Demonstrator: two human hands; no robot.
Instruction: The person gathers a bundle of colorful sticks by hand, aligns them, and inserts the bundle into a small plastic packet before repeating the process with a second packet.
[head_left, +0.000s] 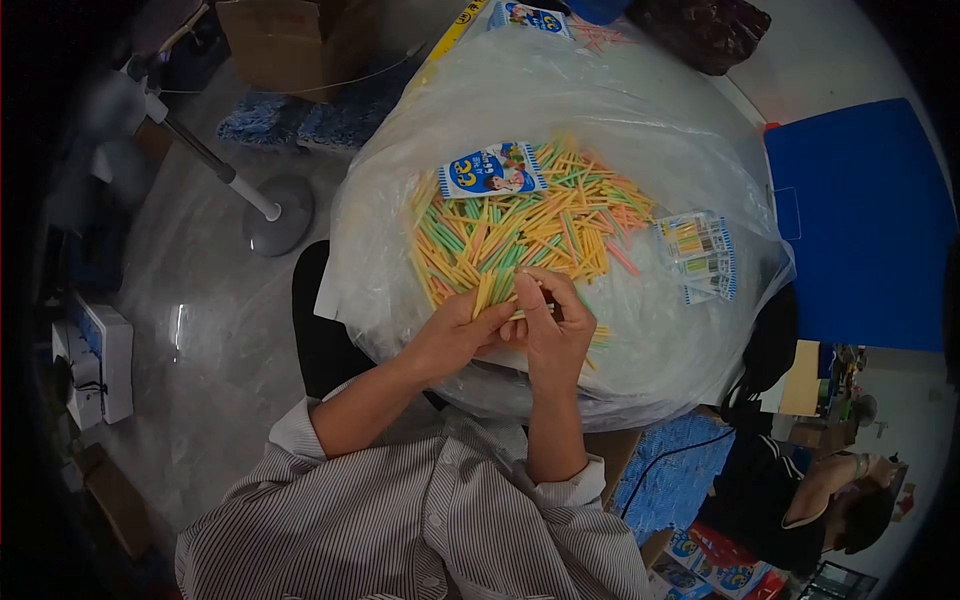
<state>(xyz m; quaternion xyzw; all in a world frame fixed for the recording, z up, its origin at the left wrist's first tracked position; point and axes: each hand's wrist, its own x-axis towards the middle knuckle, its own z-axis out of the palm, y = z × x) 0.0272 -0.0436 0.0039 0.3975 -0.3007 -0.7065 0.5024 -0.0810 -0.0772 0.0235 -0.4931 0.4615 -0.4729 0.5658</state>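
Note:
Both of my hands meet over the near edge of a large pile of thin yellow, green and pink sticks (pixel 520 235). My left hand (pixel 450 335) is closed around a small bunch of sticks (pixel 485 292), which points up and away from me. Close against it, my right hand (pixel 558 335) is bent with its thumb and fingers at the same bunch; its fingertips are partly hidden. A blue and white printed packet (pixel 492 171) lies on top of the pile. To the right are several clear-fronted packets (pixel 697 255) with coloured sticks inside.
The pile rests on a clear plastic sheet (pixel 390 200). A blue bin or panel (pixel 865 220) stands at the right. Cardboard boxes (pixel 265 45) and a stand with a round base (pixel 280 215) are at the left. Another person (pixel 800 500) is at the lower right.

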